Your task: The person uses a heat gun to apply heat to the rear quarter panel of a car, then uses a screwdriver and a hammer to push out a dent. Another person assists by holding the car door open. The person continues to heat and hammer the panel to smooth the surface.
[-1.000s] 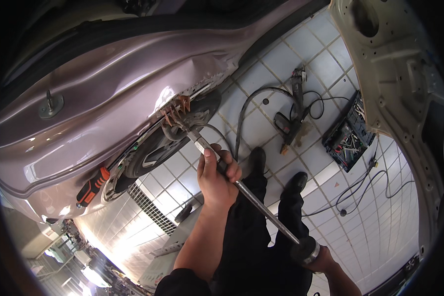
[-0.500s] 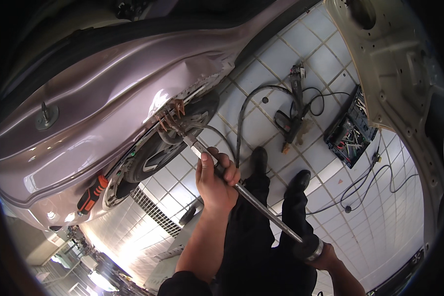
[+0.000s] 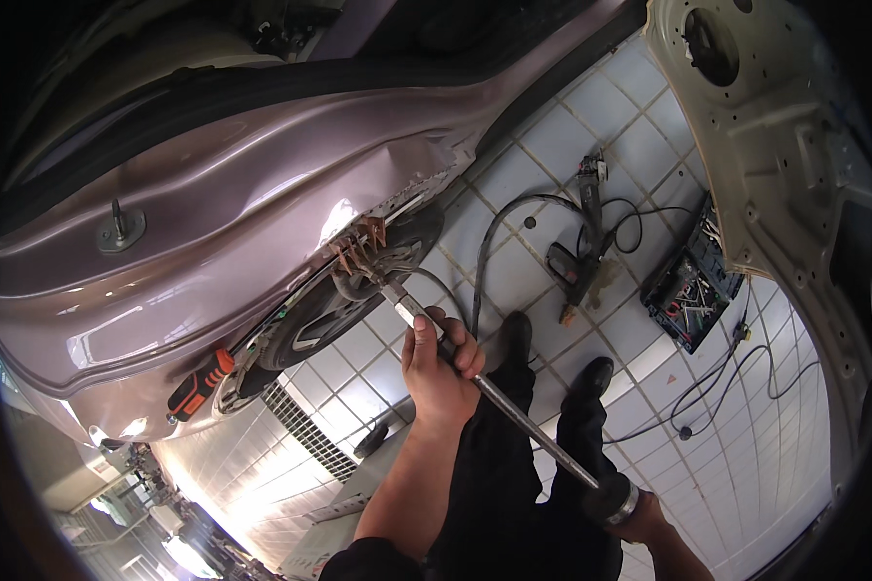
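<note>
My left hand is wrapped round the upper part of a long steel rod tool. My right hand is closed at its lower end, by a dark cylindrical weight with a bright rim. At the top the rod joins a copper clawed puller head on the dented lower edge of a pinkish car body panel, just above a wheel. An orange and black screwdriver-like tool rests along the panel's edge at the left.
A dark corded tool lies on the tiled floor among looping hoses and cables, beside an open toolbox. An open bare-metal panel borders the right. My legs and shoes are below; a floor grate is at lower left.
Compared with half a second ago, the car, floor, tools and both hands sit a little lower and rightward in the picture, as if my head shifted. My grip looks the same.
</note>
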`<action>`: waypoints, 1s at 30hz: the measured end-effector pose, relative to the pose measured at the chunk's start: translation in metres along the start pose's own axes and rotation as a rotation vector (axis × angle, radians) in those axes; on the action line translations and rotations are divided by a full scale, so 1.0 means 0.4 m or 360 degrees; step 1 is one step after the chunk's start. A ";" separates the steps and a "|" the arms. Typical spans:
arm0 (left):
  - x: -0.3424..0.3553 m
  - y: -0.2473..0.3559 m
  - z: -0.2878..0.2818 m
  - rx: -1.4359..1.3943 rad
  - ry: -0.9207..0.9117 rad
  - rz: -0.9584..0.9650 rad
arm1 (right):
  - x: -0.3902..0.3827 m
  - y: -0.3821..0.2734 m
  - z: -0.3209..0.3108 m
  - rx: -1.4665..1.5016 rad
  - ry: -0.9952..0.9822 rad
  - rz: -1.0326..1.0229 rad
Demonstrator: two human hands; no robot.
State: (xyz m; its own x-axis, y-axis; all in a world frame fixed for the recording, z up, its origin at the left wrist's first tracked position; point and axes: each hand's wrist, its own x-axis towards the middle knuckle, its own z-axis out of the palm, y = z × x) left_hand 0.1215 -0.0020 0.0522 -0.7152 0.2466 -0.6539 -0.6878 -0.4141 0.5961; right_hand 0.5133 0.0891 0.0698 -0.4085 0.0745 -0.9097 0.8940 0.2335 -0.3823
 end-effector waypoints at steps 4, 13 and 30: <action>0.007 0.002 0.004 0.0005 0.0016 0.0008 | -0.002 0.003 -0.002 0.0026 0.0008 0.0023; -0.004 -0.006 0.031 0.0117 0.0051 0.0041 | -0.015 -0.005 0.003 0.0057 0.0174 -0.0157; 0.003 -0.024 0.056 0.0175 0.0210 0.0069 | 0.119 -0.233 -0.108 0.0043 -0.0101 0.0158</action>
State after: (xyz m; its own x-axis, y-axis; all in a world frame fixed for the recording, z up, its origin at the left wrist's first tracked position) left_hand 0.1243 0.0219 0.0562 -0.7271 0.1107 -0.6776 -0.6713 -0.3217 0.6678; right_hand 0.4026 0.1126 0.0690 -0.3060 0.0345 -0.9514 0.9345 0.2018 -0.2932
